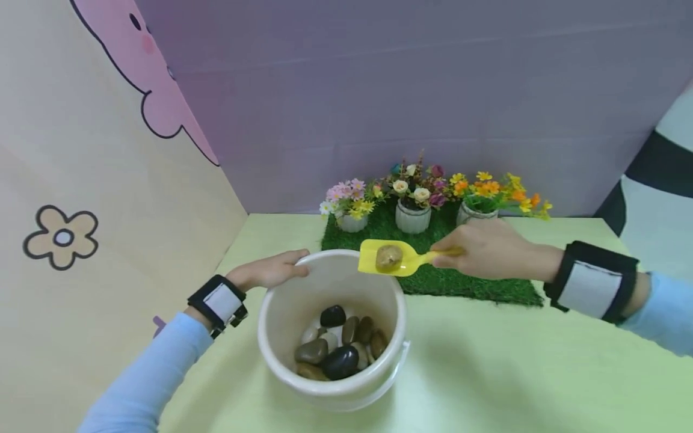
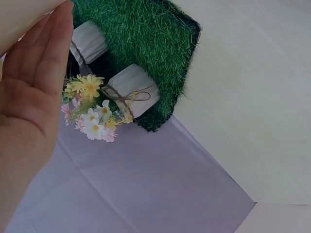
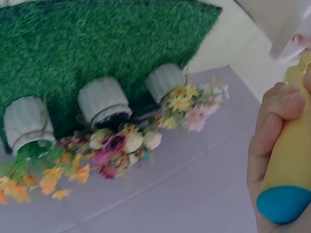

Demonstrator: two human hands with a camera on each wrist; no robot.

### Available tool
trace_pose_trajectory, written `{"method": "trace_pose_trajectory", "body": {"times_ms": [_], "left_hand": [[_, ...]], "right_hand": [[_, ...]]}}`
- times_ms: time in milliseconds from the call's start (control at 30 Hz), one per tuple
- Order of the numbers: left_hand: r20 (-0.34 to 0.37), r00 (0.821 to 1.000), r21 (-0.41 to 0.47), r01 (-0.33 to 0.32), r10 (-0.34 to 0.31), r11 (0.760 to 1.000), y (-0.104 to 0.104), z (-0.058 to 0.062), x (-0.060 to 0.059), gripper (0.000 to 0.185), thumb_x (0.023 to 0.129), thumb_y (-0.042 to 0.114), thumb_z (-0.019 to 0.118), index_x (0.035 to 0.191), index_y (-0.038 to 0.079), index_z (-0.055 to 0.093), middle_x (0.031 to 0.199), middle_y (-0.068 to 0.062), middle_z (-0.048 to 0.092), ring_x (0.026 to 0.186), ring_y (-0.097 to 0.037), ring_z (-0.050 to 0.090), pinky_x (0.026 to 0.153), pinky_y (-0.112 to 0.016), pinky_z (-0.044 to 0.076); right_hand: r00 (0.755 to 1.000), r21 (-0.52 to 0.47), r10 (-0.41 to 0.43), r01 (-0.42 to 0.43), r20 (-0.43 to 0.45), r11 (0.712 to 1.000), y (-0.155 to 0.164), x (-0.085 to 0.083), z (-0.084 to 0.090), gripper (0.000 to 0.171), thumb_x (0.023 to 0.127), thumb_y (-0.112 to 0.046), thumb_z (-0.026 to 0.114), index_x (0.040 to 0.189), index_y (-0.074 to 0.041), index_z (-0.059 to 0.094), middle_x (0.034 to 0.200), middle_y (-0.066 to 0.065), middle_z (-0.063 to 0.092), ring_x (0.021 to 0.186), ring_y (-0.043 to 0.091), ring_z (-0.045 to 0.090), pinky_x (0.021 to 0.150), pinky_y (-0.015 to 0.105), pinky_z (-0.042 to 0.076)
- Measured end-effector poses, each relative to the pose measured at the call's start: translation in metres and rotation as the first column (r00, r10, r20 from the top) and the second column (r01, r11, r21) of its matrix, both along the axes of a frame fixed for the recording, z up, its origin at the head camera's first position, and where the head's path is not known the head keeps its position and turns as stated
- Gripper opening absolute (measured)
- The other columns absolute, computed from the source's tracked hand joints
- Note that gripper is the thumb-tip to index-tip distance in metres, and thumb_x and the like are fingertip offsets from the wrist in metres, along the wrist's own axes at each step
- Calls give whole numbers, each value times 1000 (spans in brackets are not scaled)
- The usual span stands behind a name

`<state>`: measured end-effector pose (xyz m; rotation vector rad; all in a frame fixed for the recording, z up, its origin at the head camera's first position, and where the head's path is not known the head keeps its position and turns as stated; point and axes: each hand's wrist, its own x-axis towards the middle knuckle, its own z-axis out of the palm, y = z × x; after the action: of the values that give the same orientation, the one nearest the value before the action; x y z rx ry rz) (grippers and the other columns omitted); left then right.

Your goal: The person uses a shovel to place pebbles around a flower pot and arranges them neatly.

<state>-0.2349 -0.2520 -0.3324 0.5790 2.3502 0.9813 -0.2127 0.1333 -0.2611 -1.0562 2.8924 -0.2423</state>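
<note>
Only the head view shows the whole scene: a white bucket (image 1: pixel 331 337) stands on the pale green surface (image 1: pixel 514 361), with dark and brown stones (image 1: pixel 338 349) lying in its bottom. The left hand (image 1: pixel 269 270) rests on the bucket's far-left rim, fingers laid fairly straight along it. The right hand (image 1: pixel 489 248) grips the handle of a yellow scoop (image 1: pixel 397 258), fingers curled round it. The scoop hangs just above the bucket's far rim, with one tan stone (image 1: pixel 388 257) sitting in its blade. Its long axis runs almost level from right to left, the blade pointing left toward the bucket and the handle back into the right hand.

The right wrist view alone shows the blue cap (image 3: pixel 283 204) at the handle's end, below the curled fingers (image 3: pixel 272 121). The left wrist view shows the open palm (image 2: pixel 29 102) with its fingers straight, but not the bucket's contents. Both wrist views show the flower pots (image 3: pixel 102 99) on the grass mat (image 3: pixel 97 43).
</note>
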Motion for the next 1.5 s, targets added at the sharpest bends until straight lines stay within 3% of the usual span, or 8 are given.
{"method": "trace_pose_trajectory", "body": {"times_ms": [133, 267, 400, 533, 733, 1000, 1267, 1500], "left_hand": [[-3, 1000, 1, 0, 0, 1000, -2, 1, 0, 31, 104, 20, 39, 127, 2, 49, 117, -19, 63, 95, -20, 69, 79, -32, 63], [-23, 1000, -8, 1, -1, 1000, -4, 2, 0, 31, 104, 21, 40, 126, 2, 49, 116, -18, 63, 96, -20, 68, 82, -31, 61], [-37, 999, -17, 1, -2, 1000, -5, 0, -1, 31, 103, 20, 40, 127, 2, 50, 117, -17, 63, 101, -20, 66, 87, -31, 59], [-26, 1000, -6, -5, 5, 1000, -5, 0, -1, 30, 103, 20, 40, 126, 1, 50, 116, -18, 63, 99, -20, 66, 85, -31, 60], [-12, 1000, 17, -2, 2, 1000, -6, -2, -1, 30, 103, 18, 40, 124, -1, 49, 115, -19, 62, 96, -19, 68, 81, -31, 62], [-10, 1000, 28, -5, 5, 1000, -4, -3, 0, 29, 103, 18, 41, 123, -1, 50, 114, -20, 62, 94, -20, 69, 80, -32, 62], [-14, 1000, 35, 15, -15, 999, -3, -4, 0, 31, 104, 19, 40, 126, -2, 49, 116, -21, 62, 95, -20, 69, 80, -31, 62], [-29, 999, 42, 24, -23, 999, -4, -5, 2, 33, 104, 19, 40, 129, -2, 48, 118, -21, 62, 97, -20, 69, 81, -31, 62]], "right_hand": [[999, 5, -37, 37, 14, 999, 13, -5, 1, 35, 96, -37, 60, 120, -14, 72, 68, -9, 66, 47, 7, 40, 40, 20, 26], [997, 5, -79, 79, 7, 997, 25, -9, -3, 32, 96, -35, 60, 115, -14, 73, 70, -9, 66, 49, 8, 44, 41, 21, 29], [993, 4, -117, 117, -15, 993, 37, -14, -10, 24, 95, -33, 62, 99, -14, 76, 56, -9, 51, 47, 9, 38, 41, 20, 25], [986, 16, -165, 166, -17, 986, 50, -21, -18, 24, 96, -32, 61, 81, -14, 67, 53, -6, 42, 46, 10, 32, 42, 19, 21], [980, 47, -198, 198, -16, 979, 72, -32, -30, 26, 99, -30, 57, 83, -11, 64, 56, -4, 44, 47, 11, 34, 41, 19, 25], [972, 75, -232, 234, -31, 969, 102, -48, -45, 30, 99, -29, 55, 75, -13, 56, 57, -3, 43, 48, 11, 34, 43, 21, 27], [934, 99, -351, 357, -73, 929, 133, -61, -66, 28, 91, -31, 63, 79, -6, 64, 59, 1, 50, 51, 15, 43, 44, 25, 35], [901, 148, -428, 434, -70, 889, 143, -66, -86, 24, 90, -22, 59, 75, -4, 63, 58, 3, 49, 51, 18, 44, 42, 29, 38]]}}
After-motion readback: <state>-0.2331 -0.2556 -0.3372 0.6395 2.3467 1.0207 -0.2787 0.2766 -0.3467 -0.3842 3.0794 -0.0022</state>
